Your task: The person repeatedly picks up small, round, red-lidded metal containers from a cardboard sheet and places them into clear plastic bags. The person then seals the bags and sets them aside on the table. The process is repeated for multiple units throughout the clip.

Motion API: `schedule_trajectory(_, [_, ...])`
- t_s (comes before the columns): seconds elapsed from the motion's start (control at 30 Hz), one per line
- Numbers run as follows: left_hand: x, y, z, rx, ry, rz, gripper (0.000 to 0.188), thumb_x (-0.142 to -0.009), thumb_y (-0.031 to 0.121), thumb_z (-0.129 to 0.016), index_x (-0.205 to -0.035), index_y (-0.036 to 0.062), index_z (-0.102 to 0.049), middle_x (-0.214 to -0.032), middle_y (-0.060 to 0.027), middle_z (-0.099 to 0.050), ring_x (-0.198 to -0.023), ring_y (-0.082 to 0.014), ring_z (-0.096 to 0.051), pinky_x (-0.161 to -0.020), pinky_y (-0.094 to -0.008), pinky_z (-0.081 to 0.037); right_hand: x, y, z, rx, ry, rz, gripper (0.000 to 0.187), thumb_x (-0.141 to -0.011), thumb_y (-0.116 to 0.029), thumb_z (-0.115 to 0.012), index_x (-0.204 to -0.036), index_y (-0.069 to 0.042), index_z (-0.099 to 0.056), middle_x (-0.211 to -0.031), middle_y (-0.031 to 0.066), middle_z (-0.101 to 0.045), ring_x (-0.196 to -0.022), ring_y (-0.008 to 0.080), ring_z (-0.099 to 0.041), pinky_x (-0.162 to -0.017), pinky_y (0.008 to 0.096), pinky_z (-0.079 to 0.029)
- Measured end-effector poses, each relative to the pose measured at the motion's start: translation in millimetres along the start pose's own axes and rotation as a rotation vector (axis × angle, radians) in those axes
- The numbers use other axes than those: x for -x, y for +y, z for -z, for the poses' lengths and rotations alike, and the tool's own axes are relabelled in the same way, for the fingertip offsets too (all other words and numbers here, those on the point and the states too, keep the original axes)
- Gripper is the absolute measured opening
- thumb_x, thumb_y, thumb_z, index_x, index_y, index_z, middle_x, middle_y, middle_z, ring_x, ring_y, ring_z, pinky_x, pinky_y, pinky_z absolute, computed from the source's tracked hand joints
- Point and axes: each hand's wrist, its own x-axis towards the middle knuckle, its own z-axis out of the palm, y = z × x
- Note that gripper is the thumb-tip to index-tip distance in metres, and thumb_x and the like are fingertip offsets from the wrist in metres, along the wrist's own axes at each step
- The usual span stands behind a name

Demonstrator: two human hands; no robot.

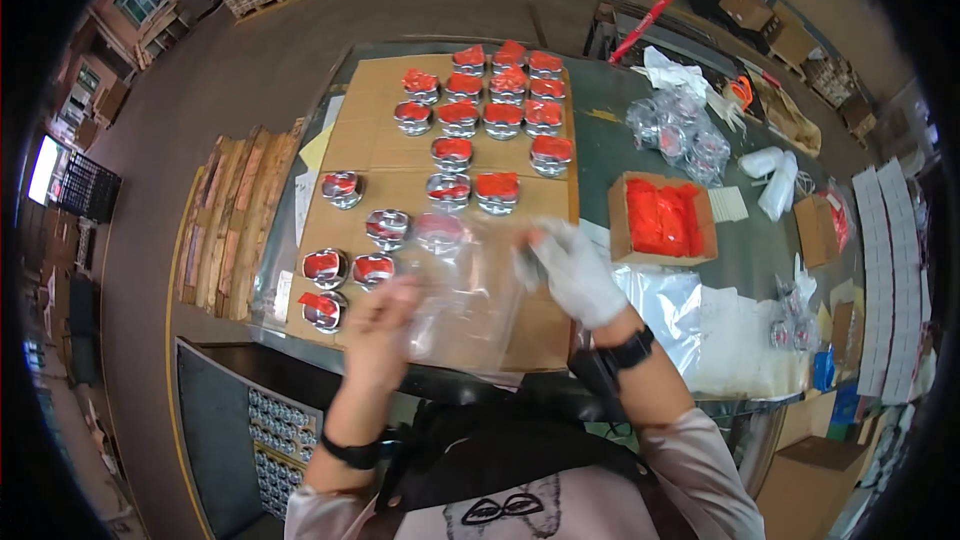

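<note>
A clear plastic bag point(465, 305) hangs between my two hands above the cardboard sheet, smeared by motion. My left hand point(383, 325), bare and blurred, has its fingers closed on the bag's lower left side. My right hand point(580, 280), in a white glove, pinches the bag's upper right edge. Just beyond the bag, one shiny metal piece with red film point(440, 232) shows partly through the plastic. Several similar chrome metal pieces point(387, 228) with red film on top stand on the cardboard sheet point(375, 130), in rows at the far side and scattered nearer my left hand.
An open carton of red film point(662, 222) stands right of the cardboard. Flat clear bags point(660, 310) lie nearer me. Bagged metal pieces point(680, 130), white rolls point(775, 185) and a red marker point(645, 25) are farther right. A rack point(280, 430) of metal pieces stands below left; wooden pallet point(235, 220) beyond.
</note>
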Motion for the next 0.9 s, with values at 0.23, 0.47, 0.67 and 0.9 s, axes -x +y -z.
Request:
schedule_trajectory(0.23, [-17,52,25,-0.816,-0.043,-0.393,0.013,-0.092,0.009,-0.058,-0.102,0.0018,-0.064,-0.085,-0.0071,-0.067,-0.076,-0.0166,-0.062,-0.067,-0.0308,-0.048,-123,63,-7,1.688,0.132,0.056,0.02,-0.086,-0.012,-0.05,-0.094,-0.003,-0.066,-0.088,0.0176,-0.069,-0.085,0.0343,-0.068,-0.074,0.0459,-0.054])
schedule_trajectory(0.47, [-60,-133,4,-0.712,-0.406,-0.238,0.019,-0.092,0.017,-0.059,-0.098,-0.0002,-0.063,-0.074,-0.012,-0.064,-0.062,-0.0256,-0.061,-0.057,-0.0379,-0.048,-3,10,-37,0.417,0.25,-0.073,0.033,-0.086,-0.014,-0.064,-0.113,0.0,-0.051,-0.094,0.0218,-0.065,-0.08,0.0377,-0.066,-0.069,0.0404,-0.054])
schedule_trajectory(0.67, [-57,-111,10,-0.417,-0.217,-0.051,0.027,-0.1,0.02,-0.052,-0.108,-0.0003,-0.067,-0.082,-0.0051,-0.068,-0.072,-0.0116,-0.061,-0.064,-0.0291,-0.051,44,90,-65,1.432,0.095,0.096,0.031,-0.087,-0.026,-0.062,-0.103,0.0,-0.055,-0.09,0.0206,-0.062,-0.076,0.0353,-0.066,-0.061,0.043,-0.054])
schedule_trajectory(0.9, [11,-38,-20,-0.373,-0.457,-0.135,0.023,-0.099,0.019,-0.053,-0.107,0.0007,-0.066,-0.076,-0.0089,-0.066,-0.064,-0.0163,-0.062,-0.057,-0.0289,-0.049,10,69,-63,0.09,0.161,-0.293,0.03,-0.095,-0.025,-0.049,-0.107,0.001,-0.059,-0.099,0.0115,-0.064,-0.089,0.0244,-0.061,-0.078,0.0374,-0.05])
